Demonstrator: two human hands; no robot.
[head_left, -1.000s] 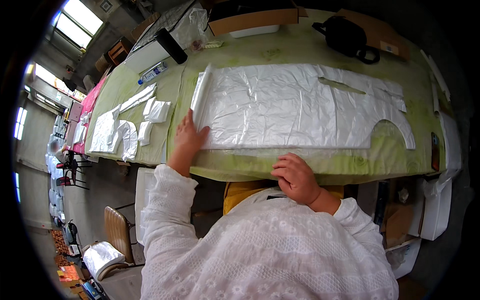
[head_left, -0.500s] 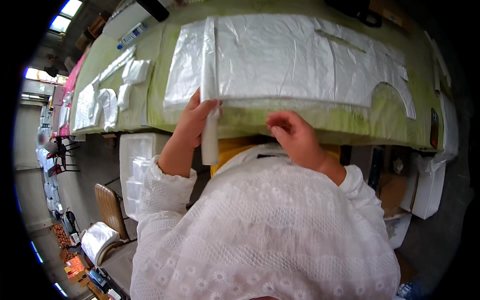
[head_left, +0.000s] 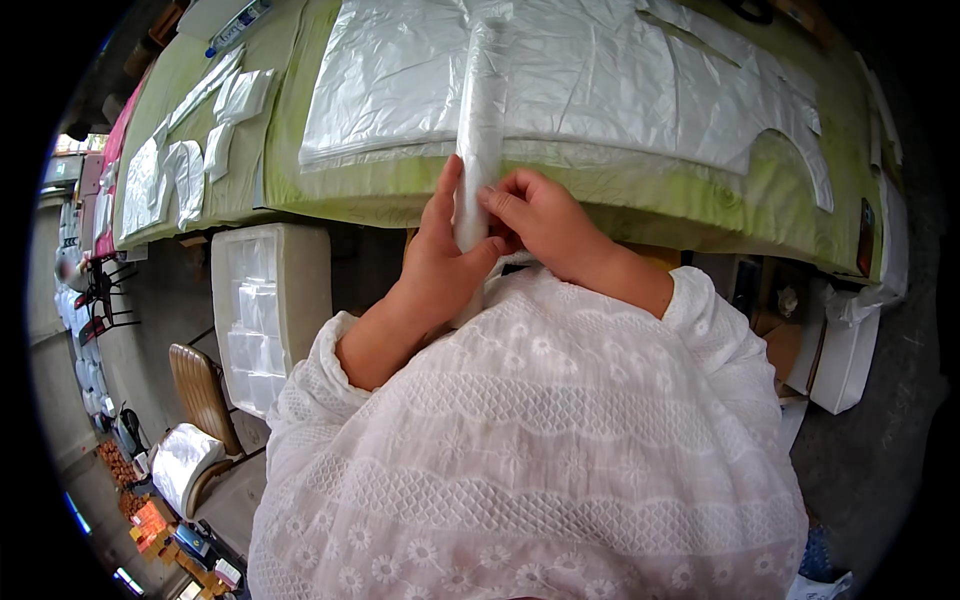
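A large sheet of clear cut plastic [head_left: 620,90] lies flat on a table with a green cover [head_left: 290,160]. A folded strip of the same plastic [head_left: 480,130] runs from the sheet down over the table's front edge. My left hand [head_left: 440,260] grips the lower end of this strip from the left. My right hand [head_left: 545,225] pinches it from the right, fingertips against the left thumb. Both hands are at the table's edge, close to my chest, with white embroidered sleeves below them.
Smaller cut plastic pieces [head_left: 180,160] lie on the table's left part. A white box of stacked plastic [head_left: 265,310] stands under the table at the left, a wooden chair [head_left: 200,400] beside it. White boxes [head_left: 850,350] stand at the right.
My left hand pulled a folded strip of plastic off the sheet's left side toward me. My right hand came up and took hold of it too. The view has tilted downward.
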